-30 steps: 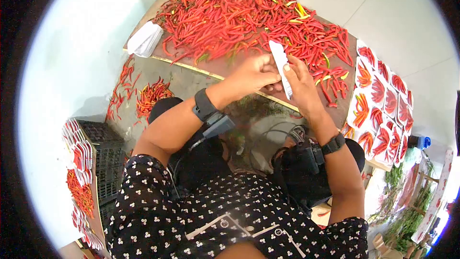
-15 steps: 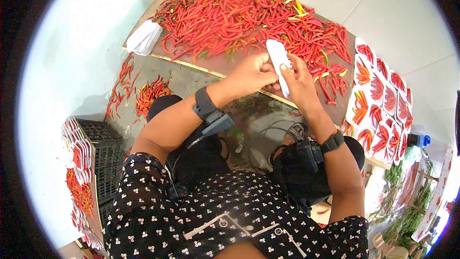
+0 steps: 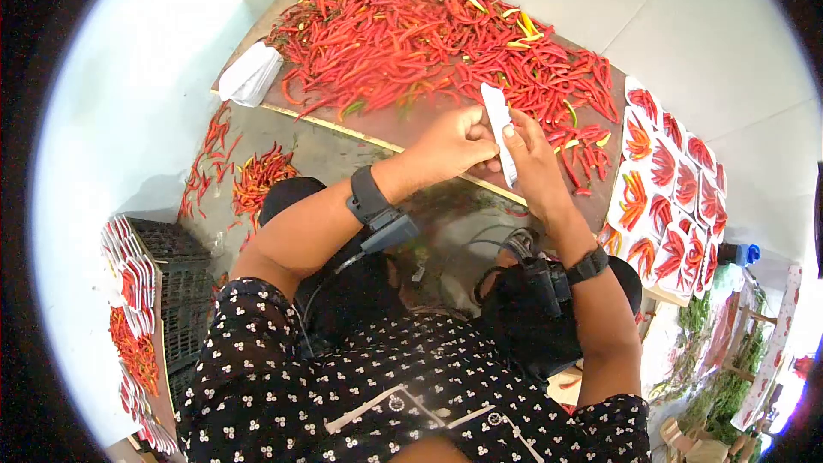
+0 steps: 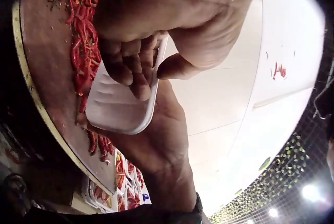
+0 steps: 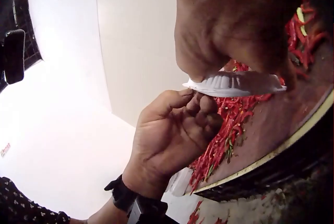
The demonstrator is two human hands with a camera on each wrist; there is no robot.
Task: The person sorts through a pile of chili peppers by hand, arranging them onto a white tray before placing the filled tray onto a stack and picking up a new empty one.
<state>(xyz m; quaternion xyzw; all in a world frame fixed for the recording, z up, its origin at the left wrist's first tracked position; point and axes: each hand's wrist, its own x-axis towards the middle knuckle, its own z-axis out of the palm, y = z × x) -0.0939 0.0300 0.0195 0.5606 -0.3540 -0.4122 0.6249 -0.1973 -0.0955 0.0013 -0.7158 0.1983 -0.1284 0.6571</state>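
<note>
A white foam tray is held up between both hands over the front edge of the table, almost edge-on in the head view. My left hand pinches its near side; the left wrist view shows the thumb at the rim of the tray and fingers curled over its ribbed face. My right hand grips the opposite side, thumb along the edge. In the right wrist view, my right hand covers part of the tray. No chilies show on its visible surface.
A big heap of red chilies covers the table. White trays are stacked at its left corner. Filled chili trays lie on the right. Black crates stand at left, near chilies on the floor.
The tray turned its broad face more toward the head camera half a second ago, and is now nearly edge-on again. Both hands keep hold of it; the head view has shifted slightly.
</note>
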